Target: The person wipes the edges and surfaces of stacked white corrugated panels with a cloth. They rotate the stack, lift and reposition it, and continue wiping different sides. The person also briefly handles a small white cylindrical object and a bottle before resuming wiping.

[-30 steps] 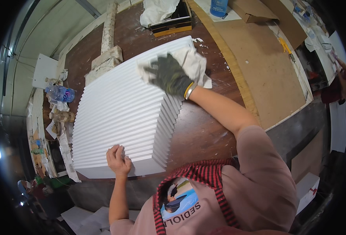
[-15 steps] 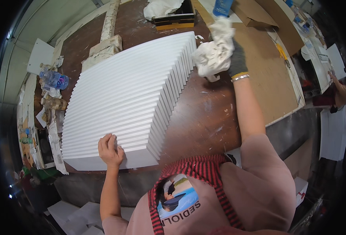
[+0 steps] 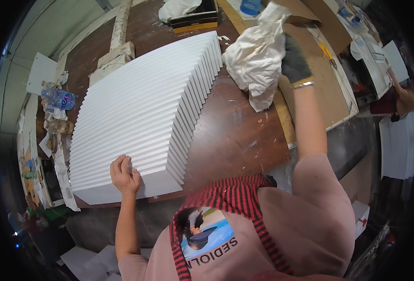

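Ribbed white panel (image 3: pixel 141 117), lengthwise away

The white rag (image 3: pixel 256 56) hides the right hand's fingers (image 3: pixel 289 51).

A plastic bottle (image 3: pixel 58 99) is lying on its side at the left edge of the brown table (image 3: pixel 235 136), with crumpled scraps piling up just below it. A pale, rough block (image 3: pixel 117 55) is sitting at the far side — a long pale strip (image 3: pixel 121 23) is running on beyond it. Further back, a black-and-yellow tray (image 3: pixel 193 19) is holding a white bundle (image 3: pixel 176 7). A tan board (image 3: pixel 331 89) is stretching across the right, a blue container (image 3: pixel 250 6) standing near its far end. Far right, another person's arm (image 3: pixel 403 91) is reaching over a cluttered bench — white sheets (image 3: pixel 396 147) are hanging below it.
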A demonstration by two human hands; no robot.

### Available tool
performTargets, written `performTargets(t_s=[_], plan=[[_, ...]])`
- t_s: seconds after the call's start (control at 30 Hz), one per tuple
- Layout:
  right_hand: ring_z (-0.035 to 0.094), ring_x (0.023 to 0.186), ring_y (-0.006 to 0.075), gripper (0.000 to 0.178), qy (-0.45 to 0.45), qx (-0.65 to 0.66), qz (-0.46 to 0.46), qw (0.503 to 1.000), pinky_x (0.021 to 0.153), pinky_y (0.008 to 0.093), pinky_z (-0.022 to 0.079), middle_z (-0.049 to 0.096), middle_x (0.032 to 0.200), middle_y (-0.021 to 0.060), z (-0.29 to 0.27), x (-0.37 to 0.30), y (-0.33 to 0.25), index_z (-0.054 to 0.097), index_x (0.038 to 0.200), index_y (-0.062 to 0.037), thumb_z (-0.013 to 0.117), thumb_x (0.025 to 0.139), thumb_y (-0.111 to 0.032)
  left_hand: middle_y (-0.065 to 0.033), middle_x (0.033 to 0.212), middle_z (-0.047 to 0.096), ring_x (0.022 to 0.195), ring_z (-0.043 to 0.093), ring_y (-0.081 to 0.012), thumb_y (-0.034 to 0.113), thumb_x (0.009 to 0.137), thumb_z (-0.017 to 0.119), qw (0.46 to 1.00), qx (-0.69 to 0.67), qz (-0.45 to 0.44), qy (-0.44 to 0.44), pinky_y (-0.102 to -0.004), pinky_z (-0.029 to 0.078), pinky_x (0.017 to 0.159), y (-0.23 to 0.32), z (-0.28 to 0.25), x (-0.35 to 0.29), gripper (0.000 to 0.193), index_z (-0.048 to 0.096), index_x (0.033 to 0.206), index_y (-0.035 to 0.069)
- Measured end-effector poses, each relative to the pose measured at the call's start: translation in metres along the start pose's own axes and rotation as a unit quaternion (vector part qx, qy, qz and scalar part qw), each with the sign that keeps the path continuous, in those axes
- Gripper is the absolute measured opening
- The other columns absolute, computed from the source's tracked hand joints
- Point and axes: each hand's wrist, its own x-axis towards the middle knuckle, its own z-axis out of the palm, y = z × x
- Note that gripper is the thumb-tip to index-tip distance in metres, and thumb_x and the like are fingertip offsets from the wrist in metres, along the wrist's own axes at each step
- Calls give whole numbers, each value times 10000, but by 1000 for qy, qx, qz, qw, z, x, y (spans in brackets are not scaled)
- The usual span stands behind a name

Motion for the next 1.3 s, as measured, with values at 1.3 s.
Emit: performTargets(t_s=[1.3], plan=[[546,1215,419,502,-63,47,379,922,989,466,481,449,1418,264,207,-86,-248,468,1363,-45,607,934,-266,-113,1146,647,989,623,-337,206,755,622,1000,-3,8,6,-426,519,856,-4,0,-2,384,689,1109,74]])
